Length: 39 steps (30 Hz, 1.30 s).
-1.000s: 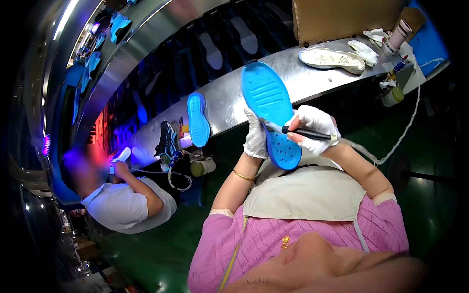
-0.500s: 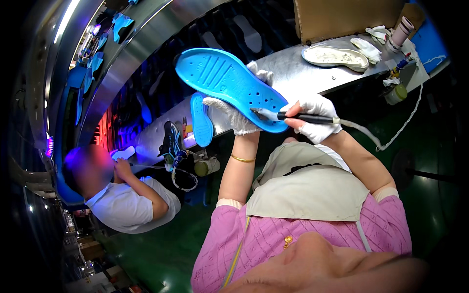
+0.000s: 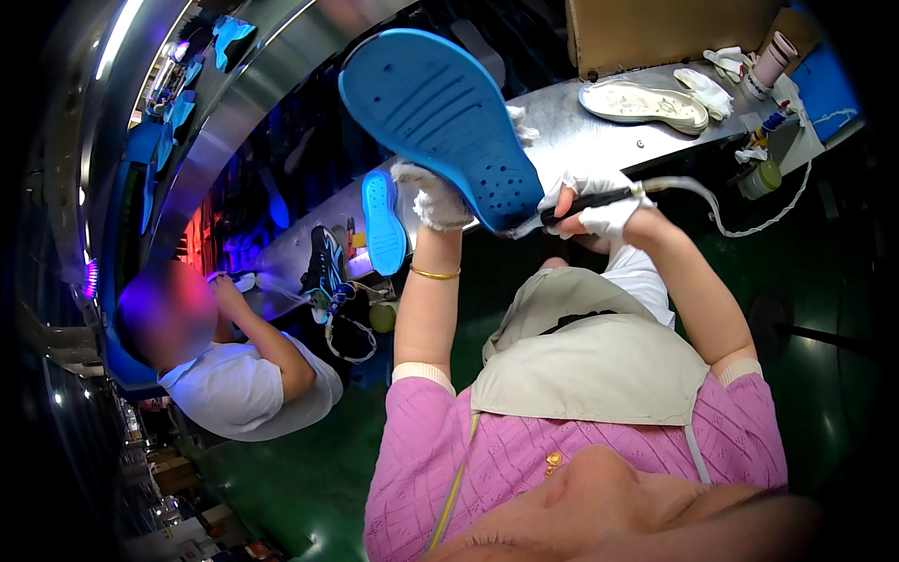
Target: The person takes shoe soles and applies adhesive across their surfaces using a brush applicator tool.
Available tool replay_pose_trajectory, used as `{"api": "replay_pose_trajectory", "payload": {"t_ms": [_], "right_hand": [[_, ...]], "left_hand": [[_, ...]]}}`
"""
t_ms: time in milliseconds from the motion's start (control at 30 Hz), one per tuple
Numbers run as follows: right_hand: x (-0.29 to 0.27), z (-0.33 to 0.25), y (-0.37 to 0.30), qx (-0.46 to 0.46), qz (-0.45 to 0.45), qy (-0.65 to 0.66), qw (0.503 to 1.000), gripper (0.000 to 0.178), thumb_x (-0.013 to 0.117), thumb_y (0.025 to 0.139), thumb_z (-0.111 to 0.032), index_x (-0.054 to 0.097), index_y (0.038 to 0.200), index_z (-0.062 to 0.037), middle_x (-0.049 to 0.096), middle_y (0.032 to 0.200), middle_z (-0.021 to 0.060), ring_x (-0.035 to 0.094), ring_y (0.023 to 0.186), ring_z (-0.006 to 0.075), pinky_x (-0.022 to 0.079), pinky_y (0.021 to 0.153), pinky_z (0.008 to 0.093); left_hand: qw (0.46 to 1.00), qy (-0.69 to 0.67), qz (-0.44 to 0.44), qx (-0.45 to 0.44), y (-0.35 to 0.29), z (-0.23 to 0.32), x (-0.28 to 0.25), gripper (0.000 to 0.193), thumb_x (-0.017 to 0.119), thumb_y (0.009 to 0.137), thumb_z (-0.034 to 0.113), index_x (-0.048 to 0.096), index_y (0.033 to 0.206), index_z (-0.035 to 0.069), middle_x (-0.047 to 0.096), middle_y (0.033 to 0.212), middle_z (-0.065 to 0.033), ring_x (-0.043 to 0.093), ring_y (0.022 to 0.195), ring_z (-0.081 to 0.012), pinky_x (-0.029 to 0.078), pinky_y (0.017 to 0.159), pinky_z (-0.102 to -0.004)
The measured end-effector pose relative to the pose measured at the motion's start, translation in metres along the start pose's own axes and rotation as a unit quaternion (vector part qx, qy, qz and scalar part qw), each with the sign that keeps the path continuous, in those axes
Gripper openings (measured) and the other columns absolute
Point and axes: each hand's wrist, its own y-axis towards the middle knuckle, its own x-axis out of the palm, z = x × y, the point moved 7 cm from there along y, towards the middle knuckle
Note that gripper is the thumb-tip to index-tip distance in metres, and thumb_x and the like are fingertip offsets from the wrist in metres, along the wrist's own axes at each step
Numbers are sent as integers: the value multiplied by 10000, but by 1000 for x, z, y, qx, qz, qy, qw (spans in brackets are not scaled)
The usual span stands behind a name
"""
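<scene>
A large blue shoe sole (image 3: 435,108) is raised and tilted over the metal bench, its ribbed, dotted face towards me. My left hand (image 3: 434,199), in a whitish knit glove, grips it from below and behind; part of the hand is hidden by the sole. White-gloved with bare fingertips, my right hand (image 3: 607,208) is closed around a black-handled brush (image 3: 588,202) with a clear hose running from its back end. The brush's bristles meet the near end of the sole at its edge. A smaller-looking blue sole (image 3: 383,225) lies on the bench left of my left hand.
On the bench (image 3: 576,140) lie a cream sole-shaped piece (image 3: 641,103) and crumpled white gloves (image 3: 704,94), with a cardboard box (image 3: 665,37) behind. A black-and-blue shoe (image 3: 324,267) stands to the left. Beyond sits a co-worker (image 3: 248,389). The brush's hose (image 3: 716,201) loops off right.
The sole has risen and tilted, its far end nearer the camera. The brush has shifted from the sole's face to its near-end edge. My left arm has moved slightly left.
</scene>
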Motion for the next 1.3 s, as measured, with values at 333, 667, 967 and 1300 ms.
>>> {"api": "replay_pose_trajectory", "payload": {"t_ms": [333, 667, 967, 1300], "right_hand": [[-2, -16, 8, -164, -17, 12, 986, 113, 658, 755, 12, 594, 815, -59, 596, 811, 24, 558, 779, 127, 467, 692, 266], [-9, -15, 15, -21, 17, -40, 999, 146, 614, 747, 47, 585, 799, -86, 581, 915, 4, 538, 809, 83, 439, 603, 226], [-24, -40, 20, -141, 3, -112, 984, 131, 628, 734, 56, 584, 783, -58, 595, 845, 28, 571, 793, 134, 469, 717, 269], [-56, -49, 9, -229, 56, -8, 972, 139, 702, 778, -38, 582, 845, -65, 589, 826, 21, 577, 785, 107, 470, 720, 249]], "left_hand": [[959, 202, 20, -195, 25, -13, 2, 1031, 503, 673, 787, 436, 1285, -40, 609, 1104, -213, 648, 944, -293, 559, 796, -391], [896, 245, 152, -338, 29, -27, -22, 698, 543, 839, 612, 518, 1228, 33, 618, 1033, -92, 604, 816, -161, 530, 737, -310], [858, 262, 200, -394, 22, -30, -32, 805, 506, 782, 714, 523, 1244, 55, 615, 1043, -158, 614, 829, -220, 539, 710, -353], [986, 90, 117, -83, 45, 32, 3, 764, 435, 842, 675, 495, 1235, 23, 611, 1076, -191, 624, 957, -280, 527, 848, -421]]}}
